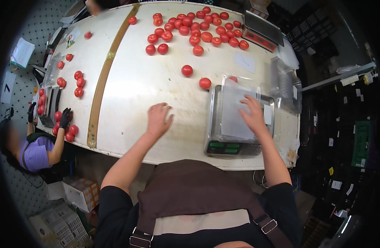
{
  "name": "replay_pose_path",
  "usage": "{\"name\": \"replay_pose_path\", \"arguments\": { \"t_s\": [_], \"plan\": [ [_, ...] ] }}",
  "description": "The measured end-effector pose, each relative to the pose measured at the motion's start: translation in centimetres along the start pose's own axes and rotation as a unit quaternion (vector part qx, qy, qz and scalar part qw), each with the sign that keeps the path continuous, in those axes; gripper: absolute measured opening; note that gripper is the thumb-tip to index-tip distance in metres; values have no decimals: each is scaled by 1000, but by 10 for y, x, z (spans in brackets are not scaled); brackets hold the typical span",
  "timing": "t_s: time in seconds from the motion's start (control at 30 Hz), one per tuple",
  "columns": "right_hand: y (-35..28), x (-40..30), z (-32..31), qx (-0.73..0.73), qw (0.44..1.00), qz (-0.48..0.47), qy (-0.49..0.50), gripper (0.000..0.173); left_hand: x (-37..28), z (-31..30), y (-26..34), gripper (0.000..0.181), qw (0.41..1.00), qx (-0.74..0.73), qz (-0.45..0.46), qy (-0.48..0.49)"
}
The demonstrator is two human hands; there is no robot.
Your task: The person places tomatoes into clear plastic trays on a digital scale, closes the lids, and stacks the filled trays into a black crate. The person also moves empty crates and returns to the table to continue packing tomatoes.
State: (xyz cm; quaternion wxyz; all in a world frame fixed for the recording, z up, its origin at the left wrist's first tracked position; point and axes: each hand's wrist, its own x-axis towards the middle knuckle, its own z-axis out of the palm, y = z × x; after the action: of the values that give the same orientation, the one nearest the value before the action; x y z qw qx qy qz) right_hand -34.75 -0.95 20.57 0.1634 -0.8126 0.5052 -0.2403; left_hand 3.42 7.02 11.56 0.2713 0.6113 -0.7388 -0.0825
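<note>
My left hand (159, 119) hovers over the white table (140, 90), fingers apart, nothing in it. Over the right side of a clear plastic tray (228, 135) is my right hand (253, 114), its fingers also spread; whether it touches the tray is unclear. The tray has a whitish sheet (235, 108) in its bottom and rests on a digital scale (211, 124) with green displays. Two tomatoes, a nearer one (205, 83) and a farther one (187, 71), lie left of the tray's far end. Another tomato (233, 79) shows partly behind the tray's far rim.
Many tomatoes (195, 33) spread across the far table, beside a second scale (262, 31). Stacked clear trays (284, 83) stand at the right. Brown tape (104, 71) crosses the table. At left, a co-worker's gloved hand (65, 117) touches tomatoes.
</note>
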Motion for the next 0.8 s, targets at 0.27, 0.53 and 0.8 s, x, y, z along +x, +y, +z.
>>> {"name": "replay_pose_path", "arguments": {
  "t_s": [0.27, 0.53, 0.8],
  "plan": [
    [-35, 131, -86, 29, 997, 54, 53, 25, 54, 8, -188, 60, 947, 138, -280, -80],
    [10, 422, -5, 73, 980, 160, -97, 44, 51, 29, -209, 68, 921, 161, -344, -89],
    [140, 576, 228, -18, 982, 172, -70, 47, 48, 37, -222, 69, 916, 175, -350, -93]
  ]
}}
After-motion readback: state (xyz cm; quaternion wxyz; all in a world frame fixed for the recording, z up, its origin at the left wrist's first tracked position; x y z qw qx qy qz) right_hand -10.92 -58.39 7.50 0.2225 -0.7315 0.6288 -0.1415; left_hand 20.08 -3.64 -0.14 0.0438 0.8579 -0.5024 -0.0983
